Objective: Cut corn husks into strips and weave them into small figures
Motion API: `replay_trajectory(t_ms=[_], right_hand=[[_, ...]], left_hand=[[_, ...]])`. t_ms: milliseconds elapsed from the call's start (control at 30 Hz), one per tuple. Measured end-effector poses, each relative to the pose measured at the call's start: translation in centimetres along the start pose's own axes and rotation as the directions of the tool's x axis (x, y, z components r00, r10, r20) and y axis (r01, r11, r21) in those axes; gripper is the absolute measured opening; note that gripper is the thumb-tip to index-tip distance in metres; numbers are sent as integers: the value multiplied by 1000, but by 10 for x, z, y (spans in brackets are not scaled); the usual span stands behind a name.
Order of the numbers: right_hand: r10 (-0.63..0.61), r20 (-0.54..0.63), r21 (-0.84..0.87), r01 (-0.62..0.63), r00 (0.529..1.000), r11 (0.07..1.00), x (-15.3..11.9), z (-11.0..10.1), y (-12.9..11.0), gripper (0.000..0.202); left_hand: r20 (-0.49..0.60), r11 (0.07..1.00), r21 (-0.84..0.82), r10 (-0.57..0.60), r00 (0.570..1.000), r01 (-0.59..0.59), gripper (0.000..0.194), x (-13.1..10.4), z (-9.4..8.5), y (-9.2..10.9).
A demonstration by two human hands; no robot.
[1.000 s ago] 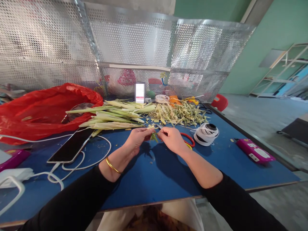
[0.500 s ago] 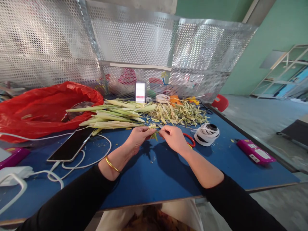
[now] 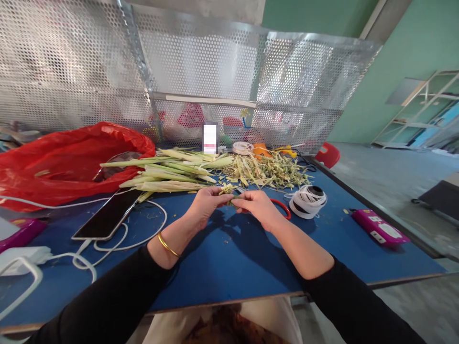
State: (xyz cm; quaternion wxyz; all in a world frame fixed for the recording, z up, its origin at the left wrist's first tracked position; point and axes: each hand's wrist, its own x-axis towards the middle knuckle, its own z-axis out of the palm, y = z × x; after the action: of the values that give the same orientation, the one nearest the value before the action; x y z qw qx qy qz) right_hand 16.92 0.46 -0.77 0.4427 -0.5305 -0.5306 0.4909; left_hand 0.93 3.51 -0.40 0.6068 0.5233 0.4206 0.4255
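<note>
My left hand [image 3: 206,204], with a gold bangle at the wrist, is closed in a pinch on a small bunch of pale yellow-green leaf strips [image 3: 226,189]. Close against it, my right hand [image 3: 257,206] has thumb and forefinger pressed together at the bunch's green end; the fingers partly hide it. Long pale green husk-like leaves [image 3: 172,173] lie in a pile behind my left hand. Beyond my right hand is a heap of small shredded plant pieces [image 3: 270,168]. Red-handled scissors [image 3: 282,207] lie partly hidden beside my right hand, next to a cone of white string [image 3: 308,200].
A red plastic bag [image 3: 46,165] stands open at the left, near a dark-screened tablet [image 3: 107,220] with white cables. A purple box [image 3: 380,227] lies at the right of the blue table [image 3: 201,282]. A perforated metal screen [image 3: 201,62] rises behind.
My right fingers have shifted slightly left and down, closer to my left fingers. The green end that hung below the bunch is now mostly covered by the fingers.
</note>
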Motion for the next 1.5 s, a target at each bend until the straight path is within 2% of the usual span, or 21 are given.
replay_trajectory(t_ms=[200,300,467,567,633,800,900,1000,1200,1267,1400,1500], right_hand=[[-67,-17,-34,66,998,997,1,1,3,20],[-81,-12,-91,79,997,993,1,0,4,18],[-114,-8,-362,103,993,927,0,-1,1,17],[-179,-18,-539,141,984,830,-1,0,-3,18],[-213,-32,-573,157,977,805,0,0,-3,19],[-180,-78,-377,139,981,916,2,-1,3,19],[-176,-77,-326,142,981,934,3,-1,4,19],[-176,-68,-341,143,982,929,2,0,4,19],[-131,-14,-327,119,991,937,0,0,1,18],[-166,-26,-266,153,986,952,0,-4,-2,21],[-261,-182,-142,237,948,961,4,-12,-5,29],[-264,-121,-149,245,957,958,6,-11,-3,39]], left_hand=[[14,995,-93,-22,1000,23,32,-1,2,-1],[-13,990,-136,-24,1000,22,33,0,3,-2],[-66,993,-114,-40,997,32,33,1,6,-6],[-80,986,-143,-102,992,90,34,2,6,-10],[-63,978,-165,-143,988,131,32,3,4,-11],[27,949,-214,-229,973,229,26,5,-2,-7],[83,942,-232,-229,970,242,25,3,-2,-4],[80,963,-179,-192,978,204,27,1,0,-5],[-25,996,-73,-49,998,47,31,3,3,-9],[-16,998,-58,-26,1000,26,30,3,3,-7],[40,1000,9,-25,999,25,29,-1,3,-3],[123,997,73,-38,992,29,26,-3,4,-3]])
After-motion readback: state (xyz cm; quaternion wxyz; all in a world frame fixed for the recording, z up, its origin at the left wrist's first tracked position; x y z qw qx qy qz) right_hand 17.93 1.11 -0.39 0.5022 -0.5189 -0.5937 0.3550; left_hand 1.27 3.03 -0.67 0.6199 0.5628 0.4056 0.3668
